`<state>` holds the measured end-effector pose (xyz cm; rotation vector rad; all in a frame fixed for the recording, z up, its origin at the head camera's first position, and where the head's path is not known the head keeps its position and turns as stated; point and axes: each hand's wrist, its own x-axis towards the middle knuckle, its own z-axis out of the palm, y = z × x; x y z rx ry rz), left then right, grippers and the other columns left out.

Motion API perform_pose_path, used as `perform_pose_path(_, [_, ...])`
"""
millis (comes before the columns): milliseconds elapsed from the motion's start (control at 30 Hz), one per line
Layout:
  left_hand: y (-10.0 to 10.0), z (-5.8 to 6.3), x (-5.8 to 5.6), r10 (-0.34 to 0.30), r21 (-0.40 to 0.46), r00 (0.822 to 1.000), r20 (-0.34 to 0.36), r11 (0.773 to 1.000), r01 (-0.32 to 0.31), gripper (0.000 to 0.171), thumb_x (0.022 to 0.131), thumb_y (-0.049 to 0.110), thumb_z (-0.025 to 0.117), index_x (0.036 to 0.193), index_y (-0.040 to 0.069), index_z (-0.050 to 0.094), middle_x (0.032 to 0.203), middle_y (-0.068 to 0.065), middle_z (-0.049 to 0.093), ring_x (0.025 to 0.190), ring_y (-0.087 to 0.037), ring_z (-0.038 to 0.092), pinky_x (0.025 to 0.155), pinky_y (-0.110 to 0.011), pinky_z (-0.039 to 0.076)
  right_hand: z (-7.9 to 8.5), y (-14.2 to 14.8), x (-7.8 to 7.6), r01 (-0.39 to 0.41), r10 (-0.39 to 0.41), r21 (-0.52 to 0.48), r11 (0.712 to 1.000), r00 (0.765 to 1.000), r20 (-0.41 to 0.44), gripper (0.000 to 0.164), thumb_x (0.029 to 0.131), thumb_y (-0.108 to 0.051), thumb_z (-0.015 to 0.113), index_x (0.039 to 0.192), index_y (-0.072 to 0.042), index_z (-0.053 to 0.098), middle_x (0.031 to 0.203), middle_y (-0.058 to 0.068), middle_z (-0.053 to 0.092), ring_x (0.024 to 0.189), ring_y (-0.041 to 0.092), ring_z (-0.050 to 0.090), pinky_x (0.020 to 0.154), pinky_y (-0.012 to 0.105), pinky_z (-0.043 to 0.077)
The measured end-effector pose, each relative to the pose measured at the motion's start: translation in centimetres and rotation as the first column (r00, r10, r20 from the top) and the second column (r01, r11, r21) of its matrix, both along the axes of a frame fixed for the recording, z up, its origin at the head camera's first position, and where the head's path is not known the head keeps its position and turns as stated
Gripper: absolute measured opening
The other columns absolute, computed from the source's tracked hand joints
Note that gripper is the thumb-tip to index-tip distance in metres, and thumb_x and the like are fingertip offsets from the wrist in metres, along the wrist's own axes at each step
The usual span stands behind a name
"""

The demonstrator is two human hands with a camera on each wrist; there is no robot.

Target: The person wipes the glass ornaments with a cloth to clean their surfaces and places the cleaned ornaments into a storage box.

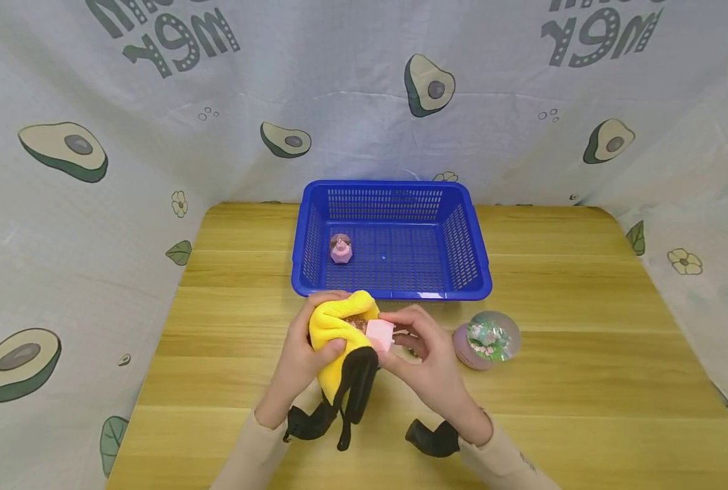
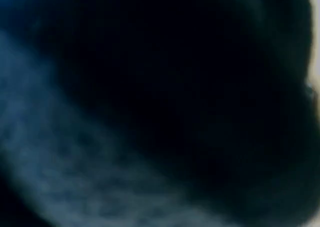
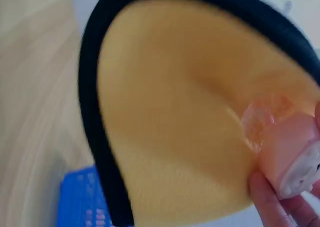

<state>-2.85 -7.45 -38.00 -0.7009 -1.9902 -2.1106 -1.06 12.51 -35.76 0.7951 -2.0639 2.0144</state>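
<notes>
My left hand (image 1: 299, 361) grips a folded yellow cloth (image 1: 333, 323) with black edging, its thumb pressed on the front; black ends hang below. In my right hand (image 1: 431, 357), fingers and thumb pinch the pink base of a small snow globe (image 1: 379, 333). Its clear dome faces into the yellow fold. The right wrist view shows the cloth (image 3: 170, 112) spread flat-sided beside the globe's pink base (image 3: 287, 147), with fingertips (image 3: 270, 199) on it. Dark blurred material fills the left wrist view, hiding that hand's work.
Behind the hands stands a blue perforated basket (image 1: 391, 295), with another small pink snow globe (image 1: 341, 250) inside at its left. A larger snow globe (image 1: 489, 339) with a lilac base lies tilted on the wooden table (image 1: 584, 381), right of my right hand. A patterned curtain (image 1: 351, 82) hangs behind.
</notes>
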Motion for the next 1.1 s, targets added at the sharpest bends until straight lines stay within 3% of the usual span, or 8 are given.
perform_pose_path(100, [-0.2,-0.2,0.1,-0.041,0.07,0.993,0.113,0.997,0.034,0.054,0.088,0.038,0.066,0.121,-0.003,0.05,0.12,-0.01,0.057,0.106,-0.024,0.055,0.086,-0.029,0.049,-0.1,-0.1,-0.5,0.059,-0.023,0.129,0.99,0.962,-0.271,0.04,0.087,-0.022,0.07,0.112,0.007,0.059,0.104,0.015,0.058,0.097,0.023,0.058,0.087,0.027,0.05])
perform_pose_path(233, [-0.1,-0.1,0.3,-0.069,0.207,0.953,0.294,0.978,0.007,0.039,0.088,0.019,0.062,0.12,0.0,0.05,0.113,-0.011,0.055,0.095,-0.02,0.055,0.078,-0.027,0.051,-0.3,-0.2,-1.1,0.14,0.018,0.234,0.962,0.823,-0.568,0.032,0.092,-0.024,0.064,0.108,0.004,0.061,0.106,0.02,0.058,0.097,0.03,0.059,0.093,0.028,0.046])
perform_pose_path(333, [0.0,0.1,0.4,-0.074,0.309,0.915,0.397,0.949,-0.057,0.031,0.088,0.009,0.056,0.118,0.008,0.051,0.108,-0.011,0.052,0.092,-0.019,0.054,0.077,-0.027,0.052,-0.5,-0.4,-1.3,0.156,0.072,0.271,0.95,0.736,-0.673,0.021,0.095,-0.017,0.059,0.104,0.001,0.063,0.108,0.022,0.058,0.098,0.034,0.059,0.093,0.034,0.048])
perform_pose_path(400, [0.1,0.2,0.5,-0.08,0.359,0.901,0.426,0.929,-0.087,0.029,0.089,0.006,0.054,0.117,0.011,0.051,0.107,-0.011,0.051,0.091,-0.018,0.053,0.077,-0.027,0.052,-0.6,-0.5,-1.3,0.172,0.083,0.293,0.941,0.721,-0.688,0.015,0.096,-0.014,0.057,0.102,-0.002,0.063,0.11,0.023,0.057,0.1,0.034,0.059,0.091,0.036,0.049])
perform_pose_path(633, [0.4,-0.1,0.8,-0.054,0.448,0.938,0.342,0.887,-0.112,0.034,0.087,0.007,0.061,0.119,0.012,0.053,0.111,-0.008,0.052,0.096,-0.018,0.053,0.081,-0.026,0.05,-1.2,-0.2,-1.1,0.21,-0.001,0.34,0.917,0.852,-0.523,0.024,0.094,-0.023,0.057,0.098,0.001,0.055,0.111,0.02,0.057,0.096,0.03,0.058,0.087,0.029,0.049])
perform_pose_path(833, [0.7,-0.5,1.1,-0.013,0.474,0.973,0.232,0.875,-0.101,0.043,0.087,0.021,0.069,0.125,0.011,0.051,0.121,-0.009,0.052,0.103,-0.019,0.052,0.086,-0.027,0.049,-1.4,0.0,-0.6,0.072,-0.057,0.116,0.991,0.99,-0.13,0.034,0.079,0.001,0.073,0.098,0.007,0.045,0.112,0.019,0.058,0.105,0.023,0.058,0.09,0.024,0.047])
perform_pose_path(967, [0.8,-0.9,1.2,0.022,0.499,0.98,0.198,0.858,-0.12,0.048,0.087,0.029,0.071,0.126,0.01,0.051,0.121,-0.009,0.053,0.101,-0.018,0.052,0.085,-0.025,0.049,-1.1,0.0,-0.4,0.022,-0.005,-0.182,0.983,0.995,0.097,0.04,0.073,0.015,0.071,0.101,0.007,0.044,0.113,0.013,0.057,0.106,0.018,0.056,0.089,0.024,0.047])
perform_pose_path(1100, [0.6,-0.9,1.2,0.028,0.523,0.984,0.173,0.845,-0.116,0.05,0.086,0.031,0.071,0.126,0.009,0.051,0.119,-0.009,0.053,0.099,-0.017,0.052,0.083,-0.024,0.049,-0.6,0.1,-0.6,-0.032,0.161,-0.45,0.892,0.954,0.252,0.039,0.08,0.009,0.067,0.112,-0.003,0.046,0.114,0.007,0.056,0.105,0.018,0.057,0.089,0.025,0.048])
